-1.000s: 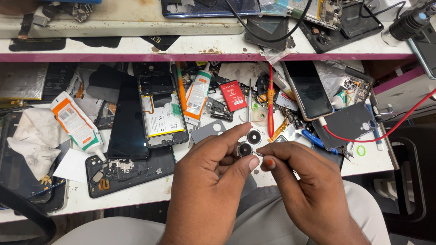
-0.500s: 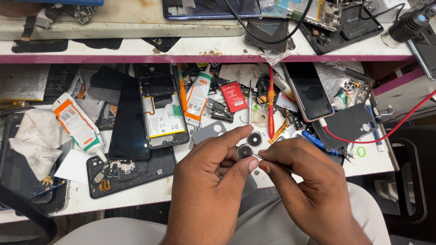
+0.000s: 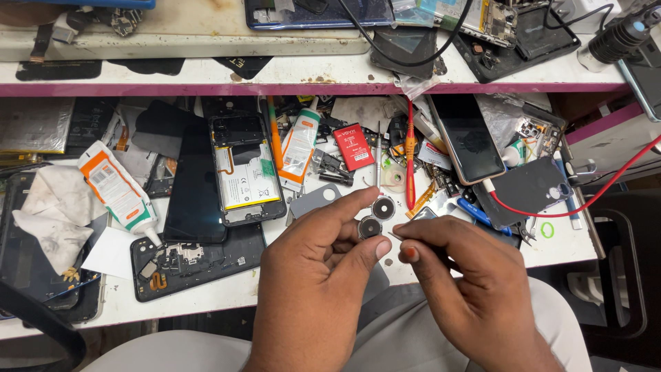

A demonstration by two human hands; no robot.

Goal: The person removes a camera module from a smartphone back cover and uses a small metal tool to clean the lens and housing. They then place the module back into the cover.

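My left hand (image 3: 317, 289) pinches a small part with two round black camera lens rings (image 3: 376, 217) between thumb and forefinger, just above the bench's front edge. My right hand (image 3: 468, 286) is closed on a thin metal tool whose tip (image 3: 394, 236) touches the part beside the lower ring. Behind the hands lie an opened phone with its battery showing (image 3: 246, 172), a black phone frame (image 3: 200, 258) and a grey metal plate (image 3: 313, 201).
The white bench (image 3: 564, 241) is crowded: two glue tubes (image 3: 117, 193) (image 3: 301, 146), a red-handled screwdriver (image 3: 410, 162), a dark-screened phone (image 3: 467, 138), a red cable (image 3: 592, 200), a cloth (image 3: 51, 217). A shelf (image 3: 289, 76) above carries boards and cables.
The tool tip in my right hand has shifted slightly against the lens part; both hands stay in the same place.
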